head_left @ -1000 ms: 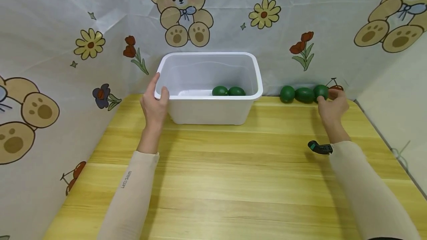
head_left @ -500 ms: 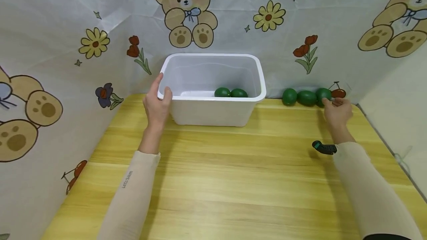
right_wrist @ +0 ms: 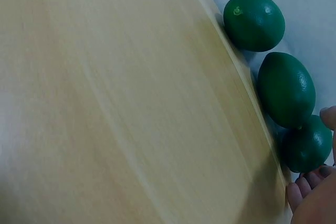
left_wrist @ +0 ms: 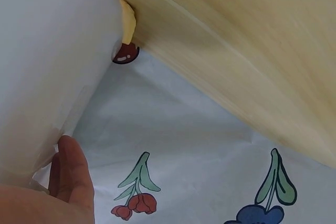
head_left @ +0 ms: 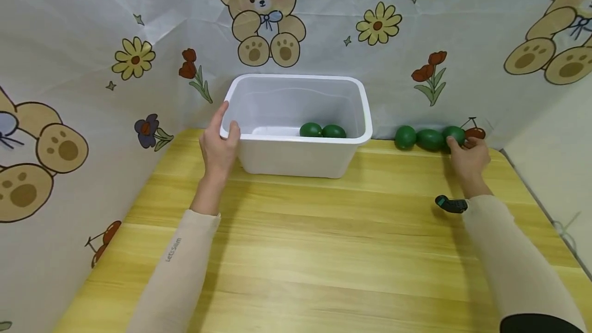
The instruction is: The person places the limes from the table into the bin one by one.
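A white plastic bin [head_left: 296, 157] stands against the back, with two green limes [head_left: 311, 130] inside it. At its front left corner my left hand [head_left: 218, 149] grips the rim; in the left wrist view the fingers [left_wrist: 73, 174] lie along the bin's outer wall. Three more limes sit in a row at the table's back edge: a left lime [head_left: 405, 137], a middle lime [head_left: 429, 140] and a right lime [head_left: 453, 135]. My right hand [head_left: 470, 161] holds the right lime between thumb and fingers, and that lime still lies against the middle one.
The wooden table [head_left: 351, 251] runs up to a hanging cloth [head_left: 324, 58] printed with bears and flowers. A pale wall [head_left: 550, 158] borders the right side. A black strap [head_left: 450, 204] is on the right wrist.
The view has shifted a little, so everything sits slightly lower and farther right. My right hand stays at the right lime, its thumb now farther over the lime. The left hand keeps its grip.
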A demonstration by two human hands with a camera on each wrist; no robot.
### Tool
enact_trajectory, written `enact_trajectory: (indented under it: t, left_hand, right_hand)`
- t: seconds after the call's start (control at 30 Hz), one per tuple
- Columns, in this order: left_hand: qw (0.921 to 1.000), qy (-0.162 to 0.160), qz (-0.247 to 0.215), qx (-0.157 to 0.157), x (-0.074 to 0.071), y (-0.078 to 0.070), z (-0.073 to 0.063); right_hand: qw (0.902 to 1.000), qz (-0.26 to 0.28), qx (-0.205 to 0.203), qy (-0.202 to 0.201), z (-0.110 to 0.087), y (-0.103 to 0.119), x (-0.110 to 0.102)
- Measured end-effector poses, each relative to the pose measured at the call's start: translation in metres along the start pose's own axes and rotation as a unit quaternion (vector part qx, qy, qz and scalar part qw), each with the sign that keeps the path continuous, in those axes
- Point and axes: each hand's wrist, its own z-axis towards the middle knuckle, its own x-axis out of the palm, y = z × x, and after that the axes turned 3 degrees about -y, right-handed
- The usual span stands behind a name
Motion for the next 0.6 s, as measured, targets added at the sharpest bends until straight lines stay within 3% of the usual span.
enact_trajectory:
  t: [0.27, 0.6]
  left_hand:
    - [0.9999, -0.002, 0.009, 0.009, 0.002, 0.001, 0.001]
    - [0.9998, -0.010, 0.001, 0.017, 0.002, 0.003, 0.001]
  right_hand:
    - [0.9997, 0.007, 0.015, -0.020, 0.016, -0.005, 0.006]
    - [0.9997, -0.007, 0.024, 0.007, 0.023, -0.004, 0.005]
